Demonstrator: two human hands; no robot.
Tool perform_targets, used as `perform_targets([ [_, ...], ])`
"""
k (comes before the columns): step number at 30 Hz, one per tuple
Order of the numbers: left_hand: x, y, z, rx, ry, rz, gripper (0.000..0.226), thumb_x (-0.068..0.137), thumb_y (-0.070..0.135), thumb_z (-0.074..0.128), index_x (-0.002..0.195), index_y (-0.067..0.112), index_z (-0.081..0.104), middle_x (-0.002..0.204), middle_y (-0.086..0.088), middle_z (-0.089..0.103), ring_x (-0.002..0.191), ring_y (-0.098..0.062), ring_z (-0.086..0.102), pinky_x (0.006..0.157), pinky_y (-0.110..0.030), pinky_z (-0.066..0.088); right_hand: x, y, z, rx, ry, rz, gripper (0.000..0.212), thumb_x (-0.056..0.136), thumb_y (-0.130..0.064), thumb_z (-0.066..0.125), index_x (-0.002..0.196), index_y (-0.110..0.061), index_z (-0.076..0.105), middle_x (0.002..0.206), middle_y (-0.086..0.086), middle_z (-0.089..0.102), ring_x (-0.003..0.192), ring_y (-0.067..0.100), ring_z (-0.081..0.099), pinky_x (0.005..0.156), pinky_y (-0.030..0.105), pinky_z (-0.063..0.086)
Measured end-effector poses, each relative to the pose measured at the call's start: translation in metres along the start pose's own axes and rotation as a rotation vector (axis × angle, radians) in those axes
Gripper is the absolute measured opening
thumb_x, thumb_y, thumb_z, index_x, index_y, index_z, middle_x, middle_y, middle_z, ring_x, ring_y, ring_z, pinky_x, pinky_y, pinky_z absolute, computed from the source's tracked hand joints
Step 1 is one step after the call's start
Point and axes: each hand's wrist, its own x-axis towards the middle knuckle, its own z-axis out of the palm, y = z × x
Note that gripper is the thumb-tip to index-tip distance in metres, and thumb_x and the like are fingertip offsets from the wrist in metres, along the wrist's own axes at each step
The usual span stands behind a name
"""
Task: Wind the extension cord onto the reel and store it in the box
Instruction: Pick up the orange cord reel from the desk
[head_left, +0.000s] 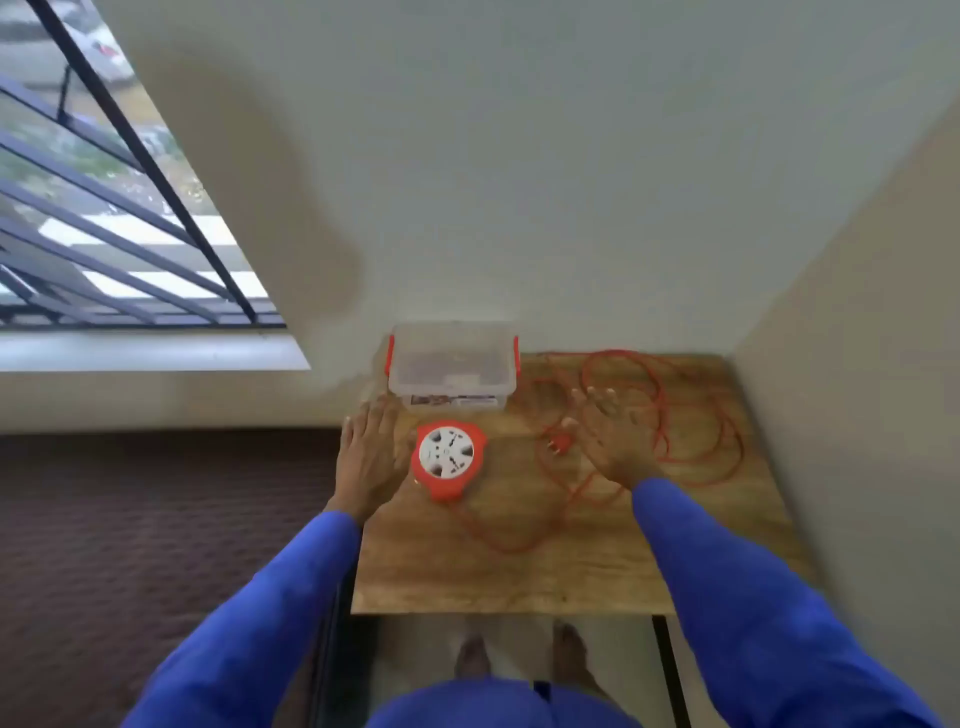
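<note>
Atop a small wooden table (597, 571): orange reel (450, 459) at front left, its orange cord (675, 415) sprawled loose at right. Behind, clear box (453, 366) with orange latches, lid apparently on, contents blurred. Left hand (370, 457) flat beside reel, fingers spread, empty; right hand (615, 441) open above cord, gripping nothing.

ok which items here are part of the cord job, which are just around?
Job:
reel
orange cord, loose on the table
plug
clear box, lid on
left hand, right hand, both open

Not job:
window
carpet
</note>
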Motion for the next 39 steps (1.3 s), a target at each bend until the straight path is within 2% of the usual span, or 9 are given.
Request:
perform_targets([
  [6, -0.021, -0.004, 0.03, -0.111, -0.158, -0.103, 0.06, 0.114, 0.038, 0.058, 0.163, 0.006, 0.044, 0.162, -0.022, 0.051, 0.15, -0.043, 0.047, 0.125, -0.052, 0.033, -0.006, -0.015, 0.037, -0.036, -0.106, -0.055, 0.058, 0.114, -0.042, 0.045, 0.165, -0.017, 0.039, 0.17, 0.012, 0.041, 0.161, 0.03, 0.031, 0.129, 0.046, 0.024],
  [9, -0.021, 0.001, 0.036, -0.172, -0.229, -0.164, 0.065, 0.112, 0.035, 0.062, 0.166, 0.007, 0.039, 0.166, -0.022, 0.046, 0.146, -0.046, 0.051, 0.119, -0.056, 0.042, -0.007, -0.017, 0.048, -0.068, -0.128, -0.135, 0.05, 0.113, -0.027, 0.048, 0.159, -0.008, 0.046, 0.161, 0.016, 0.052, 0.152, 0.033, 0.044, 0.122, 0.043, 0.034],
  [16, -0.006, 0.016, 0.053, -0.607, -0.132, -0.438, 0.057, 0.111, 0.031, 0.066, 0.16, 0.01, 0.047, 0.157, -0.017, 0.059, 0.141, -0.037, 0.061, 0.114, -0.049, 0.053, -0.004, -0.026, 0.071, -0.009, -0.181, -0.196, 0.033, 0.105, -0.008, 0.054, 0.133, -0.002, 0.07, 0.136, 0.02, 0.068, 0.118, 0.042, 0.067, 0.094, 0.045, 0.055],
  [20, -0.002, 0.021, 0.064, -0.827, -0.067, -0.655, 0.054, 0.115, 0.042, 0.056, 0.16, 0.014, 0.047, 0.151, -0.014, 0.063, 0.133, -0.031, 0.064, 0.111, -0.047, 0.055, 0.014, -0.045, 0.087, 0.158, -0.198, -0.201, 0.029, 0.098, 0.002, 0.055, 0.119, 0.005, 0.074, 0.117, 0.022, 0.076, 0.112, 0.041, 0.066, 0.099, 0.049, 0.05],
  [26, 0.011, 0.02, 0.081, -1.22, 0.019, -0.858, 0.035, 0.113, 0.041, 0.055, 0.141, 0.02, 0.062, 0.137, -0.012, 0.072, 0.129, -0.033, 0.069, 0.112, -0.05, 0.057, 0.038, -0.075, 0.107, 0.508, -0.274, -0.023, 0.045, 0.099, 0.01, 0.051, 0.136, -0.002, 0.073, 0.128, 0.021, 0.077, 0.12, 0.038, 0.071, 0.111, 0.044, 0.052],
  [28, 0.009, 0.026, 0.087, -1.281, 0.023, -0.879, 0.026, 0.113, 0.046, 0.055, 0.123, 0.026, 0.068, 0.13, -0.01, 0.076, 0.122, -0.029, 0.073, 0.102, -0.045, 0.061, 0.04, -0.076, 0.112, 0.555, -0.307, 0.036, 0.045, 0.101, 0.007, 0.053, 0.141, -0.004, 0.07, 0.136, 0.017, 0.074, 0.129, 0.033, 0.068, 0.116, 0.044, 0.049],
  [31, 0.0, 0.039, 0.101, -1.292, 0.095, -0.894, 0.035, 0.109, 0.049, 0.065, 0.13, 0.021, 0.067, 0.127, -0.009, 0.079, 0.115, -0.025, 0.077, 0.084, -0.034, 0.065, 0.045, -0.07, 0.113, 0.596, -0.329, 0.053, 0.041, 0.103, 0.003, 0.056, 0.141, -0.004, 0.069, 0.139, 0.014, 0.073, 0.132, 0.029, 0.067, 0.117, 0.04, 0.049],
  [35, -0.013, 0.053, 0.115, -1.174, 0.223, -0.875, 0.034, 0.106, 0.045, 0.071, 0.124, 0.017, 0.065, 0.123, -0.01, 0.078, 0.112, -0.031, 0.079, 0.087, -0.041, 0.068, 0.052, -0.055, 0.102, 0.449, -0.358, -0.068, 0.03, 0.104, -0.004, 0.059, 0.131, -0.005, 0.071, 0.13, 0.013, 0.076, 0.122, 0.027, 0.07, 0.106, 0.033, 0.052],
  [39, -0.02, 0.069, 0.108, -1.052, 0.283, -0.731, 0.035, 0.107, 0.044, 0.071, 0.125, 0.015, 0.066, 0.118, -0.008, 0.075, 0.109, -0.032, 0.078, 0.085, -0.043, 0.07, 0.053, -0.041, 0.082, 0.129, -0.204, -0.48, 0.032, 0.101, -0.011, 0.062, 0.133, -0.011, 0.063, 0.132, 0.016, 0.066, 0.115, 0.035, 0.067, 0.091, 0.045, 0.057],
])
